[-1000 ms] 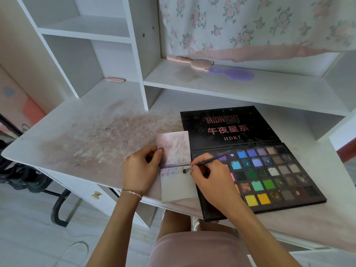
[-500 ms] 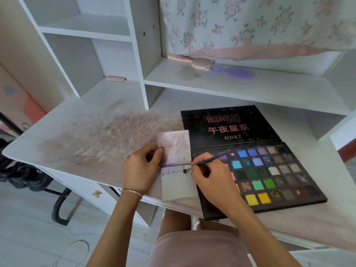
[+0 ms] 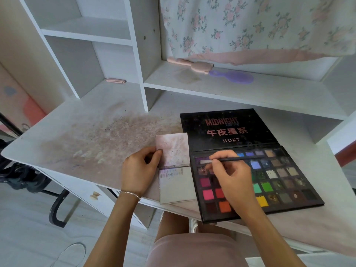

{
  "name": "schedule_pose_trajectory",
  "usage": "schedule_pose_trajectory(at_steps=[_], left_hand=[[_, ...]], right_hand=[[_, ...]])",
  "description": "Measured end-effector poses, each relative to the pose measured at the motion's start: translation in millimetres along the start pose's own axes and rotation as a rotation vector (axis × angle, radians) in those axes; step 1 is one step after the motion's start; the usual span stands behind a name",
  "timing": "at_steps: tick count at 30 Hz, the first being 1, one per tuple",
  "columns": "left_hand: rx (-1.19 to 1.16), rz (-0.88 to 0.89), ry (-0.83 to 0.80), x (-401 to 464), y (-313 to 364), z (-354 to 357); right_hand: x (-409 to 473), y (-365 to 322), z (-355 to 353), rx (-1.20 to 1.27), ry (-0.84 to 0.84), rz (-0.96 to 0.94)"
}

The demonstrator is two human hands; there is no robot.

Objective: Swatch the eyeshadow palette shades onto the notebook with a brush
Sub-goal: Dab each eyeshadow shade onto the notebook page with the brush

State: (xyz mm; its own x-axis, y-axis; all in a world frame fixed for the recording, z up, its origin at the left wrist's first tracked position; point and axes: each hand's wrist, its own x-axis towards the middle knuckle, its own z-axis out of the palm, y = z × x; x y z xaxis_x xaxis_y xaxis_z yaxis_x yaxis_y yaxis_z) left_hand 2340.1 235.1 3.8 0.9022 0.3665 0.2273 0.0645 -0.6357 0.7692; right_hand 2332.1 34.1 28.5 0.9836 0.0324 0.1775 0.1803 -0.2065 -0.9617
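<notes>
An open black eyeshadow palette with many coloured pans lies on the desk at right, its lid flat behind it. A small open notebook sits just left of it, with a row of faint purple swatches along the top of its lower page. My left hand grips the notebook's left edge, thumb on the upper page. My right hand pinches a thin dark brush, its silver tip over the purple pans at the palette's upper left corner. The hand hides several pans.
The white desk carries a brown powdery stain left of the notebook. On the shelf behind lie a pink brush, a purple hairbrush and a pink clip. A floral cloth hangs above. Desk front edge runs under my wrists.
My right hand has lifted the brush off the notebook page and carried it right and up onto the palette's upper left pans. My left hand stays on the notebook.
</notes>
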Motion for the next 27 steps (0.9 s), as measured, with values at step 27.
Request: schedule_pose_trajectory(at_steps=[27], left_hand=[[-0.005, 0.005, 0.002, 0, 1, 1]], right_hand=[[-14, 10, -23, -0.267, -0.188, -0.001]])
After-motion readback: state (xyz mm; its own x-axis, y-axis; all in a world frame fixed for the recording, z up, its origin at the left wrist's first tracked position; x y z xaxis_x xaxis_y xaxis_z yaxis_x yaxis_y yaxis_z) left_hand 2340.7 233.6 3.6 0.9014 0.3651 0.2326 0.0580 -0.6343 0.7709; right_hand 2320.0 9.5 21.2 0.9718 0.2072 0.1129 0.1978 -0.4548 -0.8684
